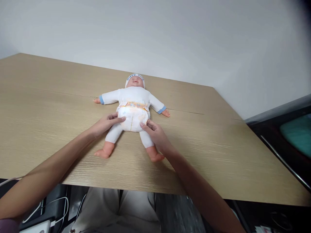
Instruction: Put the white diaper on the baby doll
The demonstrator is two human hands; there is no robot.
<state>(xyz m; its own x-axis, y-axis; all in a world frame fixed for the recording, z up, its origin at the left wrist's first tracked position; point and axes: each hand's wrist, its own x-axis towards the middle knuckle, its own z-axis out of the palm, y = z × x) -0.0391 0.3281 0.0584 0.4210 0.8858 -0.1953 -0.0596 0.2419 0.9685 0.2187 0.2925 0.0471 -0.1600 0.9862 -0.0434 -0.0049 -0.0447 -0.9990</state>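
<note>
A baby doll [134, 94] in a white outfit with blue cuffs lies on its back on the table, its head toward the wall. Around its hips is a white diaper [132, 120] with an orange printed waistband. My left hand [108, 123] grips the diaper's edge at the left leg opening, thumb on top and fingers partly hidden beneath. On the opposite side my right hand [155, 132] pinches the other leg edge in the same way. Both doll legs point toward me, spread apart.
The wooden table [60, 113] stands against a pale wall [155, 35]. Beyond its right edge is a dark object with a greenish panel [297, 134]. Below the front edge are my legs in light trousers [116, 210] and a white cable [66, 207] at the left.
</note>
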